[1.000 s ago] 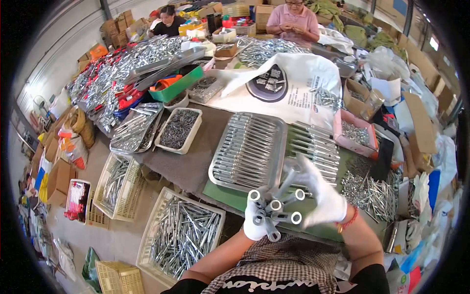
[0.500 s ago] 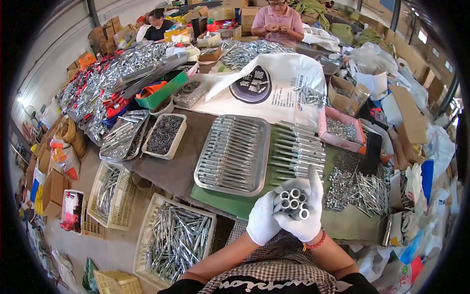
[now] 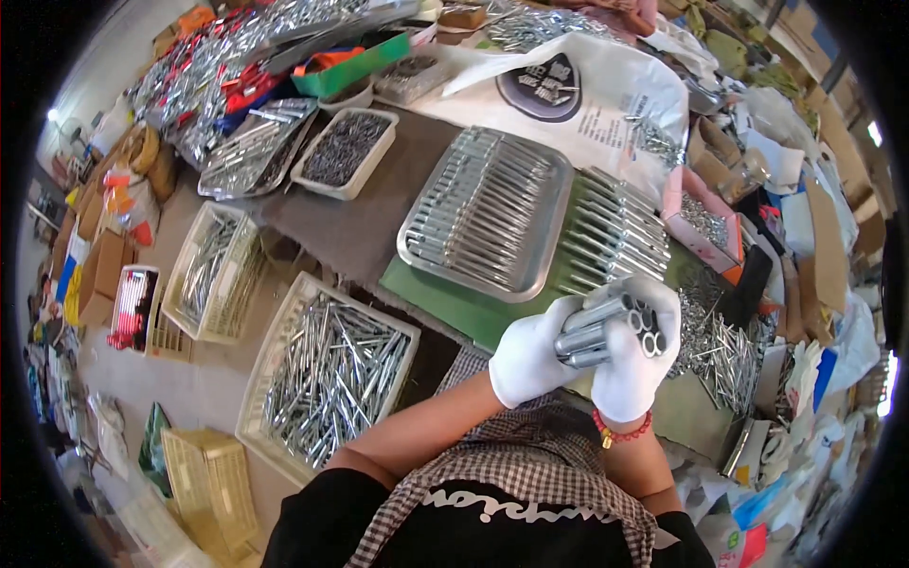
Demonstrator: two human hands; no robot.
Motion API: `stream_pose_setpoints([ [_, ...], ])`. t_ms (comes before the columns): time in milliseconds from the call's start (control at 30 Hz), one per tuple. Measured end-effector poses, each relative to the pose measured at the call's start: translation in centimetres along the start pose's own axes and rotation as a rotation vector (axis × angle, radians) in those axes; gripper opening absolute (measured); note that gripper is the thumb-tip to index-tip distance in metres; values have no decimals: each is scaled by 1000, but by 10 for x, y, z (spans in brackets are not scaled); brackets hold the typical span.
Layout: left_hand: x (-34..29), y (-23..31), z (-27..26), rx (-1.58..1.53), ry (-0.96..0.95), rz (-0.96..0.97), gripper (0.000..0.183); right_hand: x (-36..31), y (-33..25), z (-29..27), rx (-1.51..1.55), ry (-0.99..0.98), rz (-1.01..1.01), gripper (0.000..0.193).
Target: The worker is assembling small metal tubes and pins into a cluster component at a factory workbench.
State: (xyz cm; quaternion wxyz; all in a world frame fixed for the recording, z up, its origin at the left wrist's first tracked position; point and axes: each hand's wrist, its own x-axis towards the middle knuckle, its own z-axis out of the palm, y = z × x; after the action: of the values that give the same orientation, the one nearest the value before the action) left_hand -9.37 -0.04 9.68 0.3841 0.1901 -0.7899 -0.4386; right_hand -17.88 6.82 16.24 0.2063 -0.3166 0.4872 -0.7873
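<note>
A bundle of several short silver metal tubes (image 3: 587,339) is held in front of my body, its hollow ends turned to the right. My right hand (image 3: 636,374), in a white glove with a red bead bracelet at the wrist, wraps round the bundle with thumb and fingers. The white-gloved left hand (image 3: 532,355) closes on the tubes' left ends, its fingers partly hidden behind them. Just beyond my hands, a row of silver rods (image 3: 620,227) lies on the green mat (image 3: 454,308). Left of that row, a metal tray (image 3: 557,213) carries neatly lined-up rods.
A cream basket of loose rods (image 3: 331,369) stands lower left, with a second basket (image 3: 210,270) behind it. A cream tray (image 3: 346,151) holds small dark parts. To the right are loose thin rods (image 3: 727,364) and a pink box (image 3: 705,227) of small fittings.
The tubes have swung from pointing up at me to lying sideways, ends to the right. Both hands have shifted slightly right, and the view has turned and dipped.
</note>
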Motion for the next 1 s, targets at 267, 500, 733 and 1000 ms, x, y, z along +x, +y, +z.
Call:
stream_pose_setpoints([
  [267,-39,-52,-31,-1014,152,-132,42,61,-5,39,-147,-647,-100,73],
  [500,-35,-53,-36,-98,215,-126,25,163,102,84,-1234,-661,-456,20],
  [733,-40,-60,-32,-496,264,-100,28,170,123,115,-1493,-658,-396,21],
  [1000,-38,-72,-27,-1246,217,-105,47,173,84,97,-1044,-687,-201,36],
])
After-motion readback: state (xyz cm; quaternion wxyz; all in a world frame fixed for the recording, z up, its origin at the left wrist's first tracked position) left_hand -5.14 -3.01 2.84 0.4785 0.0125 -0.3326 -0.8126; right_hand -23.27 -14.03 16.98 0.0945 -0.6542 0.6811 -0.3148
